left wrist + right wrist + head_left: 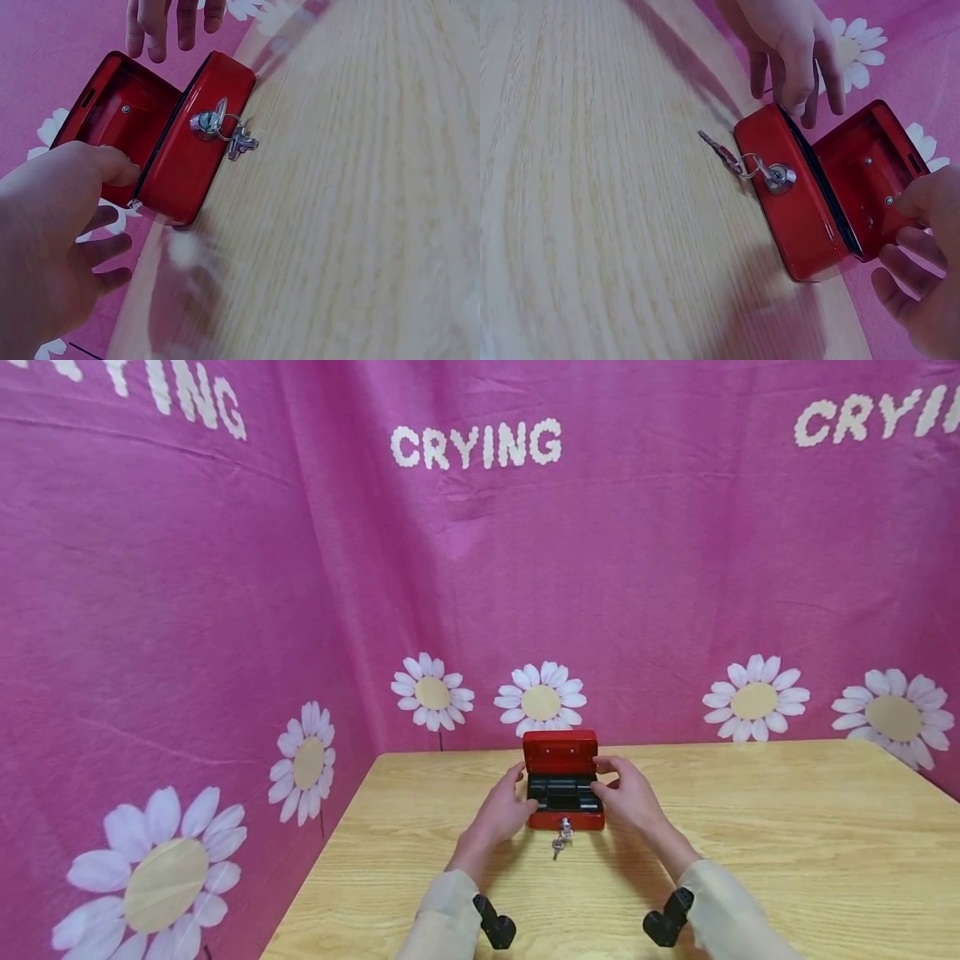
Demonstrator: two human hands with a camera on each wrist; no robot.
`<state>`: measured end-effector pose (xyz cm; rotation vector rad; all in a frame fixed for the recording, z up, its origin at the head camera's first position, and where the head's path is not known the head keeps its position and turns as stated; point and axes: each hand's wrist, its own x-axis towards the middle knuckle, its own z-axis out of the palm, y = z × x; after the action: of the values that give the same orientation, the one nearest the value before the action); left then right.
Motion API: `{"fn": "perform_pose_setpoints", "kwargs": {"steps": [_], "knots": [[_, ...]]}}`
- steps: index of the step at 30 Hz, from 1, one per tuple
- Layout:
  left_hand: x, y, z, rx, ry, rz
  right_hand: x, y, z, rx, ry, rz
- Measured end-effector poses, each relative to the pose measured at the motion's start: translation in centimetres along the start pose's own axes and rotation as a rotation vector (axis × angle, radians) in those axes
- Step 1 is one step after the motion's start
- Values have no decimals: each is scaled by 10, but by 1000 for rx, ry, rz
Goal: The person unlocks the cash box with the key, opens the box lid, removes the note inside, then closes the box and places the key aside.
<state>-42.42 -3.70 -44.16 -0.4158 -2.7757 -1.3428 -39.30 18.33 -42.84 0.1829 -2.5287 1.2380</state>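
A small red metal cash box (544,822) stands on the table with its lid (559,745) raised and leaning back. Inside sits a black compartment tray (562,787). One key is in the front lock (204,122), and a ring with another key (724,155) hangs from it. My left hand (504,810) is at the box's left side, thumb over the rim, other fingers straight outside. On the right side, my right hand (630,792) has its thumb by the tray and its fingers near the lid's edge. Neither hand curls round anything.
The light wooden table (787,843) extends to both sides and toward me. Behind it hangs a pink cloth (637,568) printed with daisies and white lettering, and it also covers the left side. Black wrist mounts (498,931) are strapped over both light sleeves (442,918).
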Motion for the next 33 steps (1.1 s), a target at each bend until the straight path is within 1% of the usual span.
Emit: {"fn": "perform_pose_setpoints", "kwargs": {"steps": [4, 8, 11, 17, 22, 26, 33], "knots": [[-3, -1, 2, 20, -7, -2, -1, 3, 1, 2, 7, -27], [-6, -3, 4, 26, -8, 18, -2, 5, 3, 0, 9, -38], [-8, -5, 4, 5, -11, 14, -2, 8, 5, -11, 4, -30], [-9, -9, 8, -31, -43, -37, -2, 11, 6, -37, -10, 3], [-9, -12, 11, -65, -69, -29, -2, 16, 11, -57, -7, 0], [-10, -13, 14, -68, -61, -18, 0, 20, 15, -66, 4, -14], [-9, -13, 17, -41, -21, -41, 2, 23, 19, -64, 7, -26]]}}
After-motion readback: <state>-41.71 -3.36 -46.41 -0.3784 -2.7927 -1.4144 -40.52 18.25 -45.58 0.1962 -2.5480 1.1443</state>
